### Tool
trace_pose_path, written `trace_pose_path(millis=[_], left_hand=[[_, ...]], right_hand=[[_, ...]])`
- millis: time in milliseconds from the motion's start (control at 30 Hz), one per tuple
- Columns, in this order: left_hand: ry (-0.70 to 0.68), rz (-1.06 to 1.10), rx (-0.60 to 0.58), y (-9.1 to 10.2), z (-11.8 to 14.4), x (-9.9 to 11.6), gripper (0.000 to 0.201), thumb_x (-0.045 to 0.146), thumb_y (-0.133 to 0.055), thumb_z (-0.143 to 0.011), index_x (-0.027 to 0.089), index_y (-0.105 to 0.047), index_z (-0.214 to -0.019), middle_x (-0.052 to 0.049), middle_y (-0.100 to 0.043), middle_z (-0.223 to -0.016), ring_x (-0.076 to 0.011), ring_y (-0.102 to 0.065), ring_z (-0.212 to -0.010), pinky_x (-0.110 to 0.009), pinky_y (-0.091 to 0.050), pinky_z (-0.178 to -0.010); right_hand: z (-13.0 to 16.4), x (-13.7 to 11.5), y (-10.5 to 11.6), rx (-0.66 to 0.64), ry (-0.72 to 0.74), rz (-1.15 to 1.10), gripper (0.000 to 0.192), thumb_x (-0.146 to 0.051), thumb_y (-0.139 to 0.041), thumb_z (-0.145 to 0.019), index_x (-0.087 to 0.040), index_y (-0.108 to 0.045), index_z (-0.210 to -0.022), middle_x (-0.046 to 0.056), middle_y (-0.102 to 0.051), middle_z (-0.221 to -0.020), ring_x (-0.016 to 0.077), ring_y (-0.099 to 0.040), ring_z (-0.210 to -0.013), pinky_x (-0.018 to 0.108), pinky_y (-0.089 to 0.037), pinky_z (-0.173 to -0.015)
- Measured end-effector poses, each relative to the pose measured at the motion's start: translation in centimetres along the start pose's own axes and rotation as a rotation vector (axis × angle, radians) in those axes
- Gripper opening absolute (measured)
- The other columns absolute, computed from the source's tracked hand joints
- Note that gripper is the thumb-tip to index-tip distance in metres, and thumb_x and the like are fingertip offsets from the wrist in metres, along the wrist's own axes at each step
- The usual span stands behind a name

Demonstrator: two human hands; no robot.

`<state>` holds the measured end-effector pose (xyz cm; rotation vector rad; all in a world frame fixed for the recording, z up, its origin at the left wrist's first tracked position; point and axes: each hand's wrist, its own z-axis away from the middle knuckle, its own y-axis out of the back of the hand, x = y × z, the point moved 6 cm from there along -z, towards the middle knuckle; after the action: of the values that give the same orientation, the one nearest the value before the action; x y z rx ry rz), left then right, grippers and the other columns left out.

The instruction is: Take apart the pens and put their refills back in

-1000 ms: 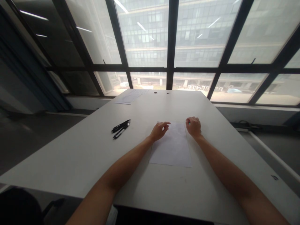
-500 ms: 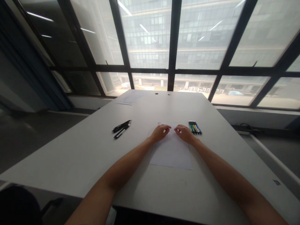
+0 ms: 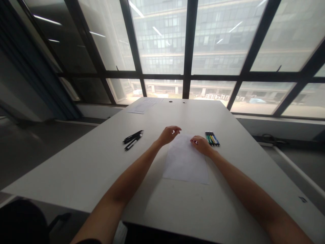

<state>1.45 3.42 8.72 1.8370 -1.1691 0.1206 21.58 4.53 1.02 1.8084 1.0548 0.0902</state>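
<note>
Lifting off the sheet of paper (image 3: 186,162), your left hand (image 3: 168,135) now hovers just past its far left corner, fingers loosely curled and holding nothing, where half a second ago it rested beside your right. Your right hand (image 3: 201,144) stays on the paper's far right corner, fingers bent, pinning it. The paper lies flat, white and blank-looking, on the table (image 3: 88,169). Coloured pens (image 3: 212,138) sit just right of the paper; black pens (image 3: 133,138) lie well to its left.
</note>
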Motion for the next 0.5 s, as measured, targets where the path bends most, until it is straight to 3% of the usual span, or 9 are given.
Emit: trace_pose_path(millis=[100, 200, 267, 367, 500], left_hand=[[0.051, -0.019, 0.106, 3.5, -0.8, -0.3, 0.026, 0.028, -0.049, -0.092, 0.016, -0.071, -0.101, -0.005, -0.074, -0.087, -0.015, -0.066, -0.077, -0.025, -0.05, -0.07], [0.125, -0.101, 0.184, 7.2, -1.1, -1.9, 0.028, 0.029, -0.05, -0.091, 0.016, -0.071, -0.102, -0.005, -0.075, -0.089, -0.0161, -0.067, -0.081, -0.026, -0.051, -0.073], [0.216, -0.204, 0.2, 9.4, -0.8, -4.2, 0.024, 0.029, -0.054, -0.089, 0.018, -0.073, -0.099, -0.004, -0.075, -0.09, -0.0172, -0.067, -0.082, -0.027, -0.05, -0.077], [0.469, -0.365, 0.112, 11.9, 0.9, -9.2, 0.022, 0.032, -0.062, -0.083, 0.018, -0.074, -0.097, -0.005, -0.075, -0.092, -0.0201, -0.067, -0.084, -0.029, -0.05, -0.08], [0.73, -0.546, 0.024, 14.4, 4.2, -14.4, 0.028, 0.031, -0.067, -0.079, 0.015, -0.071, -0.102, -0.011, -0.071, -0.111, -0.0242, -0.063, -0.104, -0.031, -0.047, -0.092]], right_hand=[[0.0, 0.0, 0.0, -0.005, -0.006, -0.011, 0.017, -0.014, -0.055, -0.087, -0.019, -0.072, -0.088, 0.004, -0.068, -0.086, 0.015, -0.059, -0.075, 0.027, -0.045, -0.076], [0.0, -0.2, 0.1, 0.0, -0.003, -0.02, 0.018, -0.015, -0.054, -0.088, -0.019, -0.071, -0.088, 0.004, -0.068, -0.087, 0.0151, -0.06, -0.077, 0.026, -0.046, -0.076], [0.0, -0.3, 0.1, 0.002, -0.004, -0.018, 0.017, -0.015, -0.054, -0.088, -0.019, -0.071, -0.088, 0.004, -0.068, -0.087, 0.0153, -0.06, -0.077, 0.026, -0.046, -0.076], [0.1, -0.3, 0.2, -0.007, -0.011, -0.012, 0.018, -0.015, -0.054, -0.088, -0.019, -0.071, -0.089, 0.005, -0.068, -0.087, 0.0154, -0.06, -0.078, 0.026, -0.046, -0.076], [0.1, -0.5, 0.4, -0.01, -0.018, -0.008, 0.018, -0.015, -0.054, -0.088, -0.019, -0.071, -0.088, 0.005, -0.069, -0.088, 0.0154, -0.06, -0.078, 0.026, -0.046, -0.077]])
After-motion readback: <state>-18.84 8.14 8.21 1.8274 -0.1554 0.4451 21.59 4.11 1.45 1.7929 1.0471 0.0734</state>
